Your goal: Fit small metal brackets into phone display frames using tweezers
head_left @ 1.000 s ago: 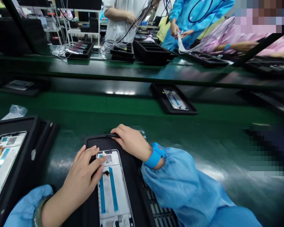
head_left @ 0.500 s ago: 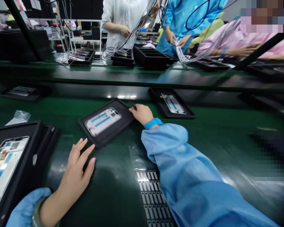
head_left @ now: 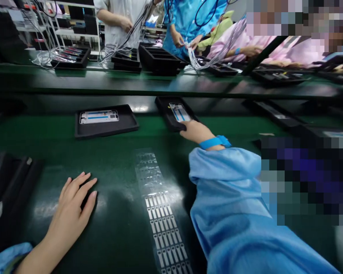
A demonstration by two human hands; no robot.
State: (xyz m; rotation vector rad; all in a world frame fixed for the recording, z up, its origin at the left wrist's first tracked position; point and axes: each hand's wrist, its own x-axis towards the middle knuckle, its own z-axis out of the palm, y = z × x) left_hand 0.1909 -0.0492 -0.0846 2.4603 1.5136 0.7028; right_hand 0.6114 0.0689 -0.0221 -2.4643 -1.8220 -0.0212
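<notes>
My right hand (head_left: 197,130), wearing a blue wristband, reaches across the green bench. Its fingers are closed on the near corner of a black tray (head_left: 168,118) that holds a white phone frame (head_left: 179,111) with blue strips. Left of it, another black tray (head_left: 127,116) lies untouched with a similar phone frame (head_left: 99,117) inside. My left hand (head_left: 71,205) is low over the bench, fingers spread, holding nothing. Between my arms lies a clear sheet of small silvery tabs (head_left: 164,224), partly beside my blue sleeve.
Stacked black trays (head_left: 10,186) stand at the left edge. More trays (head_left: 274,110) line the right side. Behind a raised rail (head_left: 103,87), several people handle cables (head_left: 200,61) and parts near a deep black divided box (head_left: 160,59).
My right hand has let go of the first tray, now lying farther back and straighter, and has taken the corner of the other tray. The view has swung right. My left hand stays spread.
</notes>
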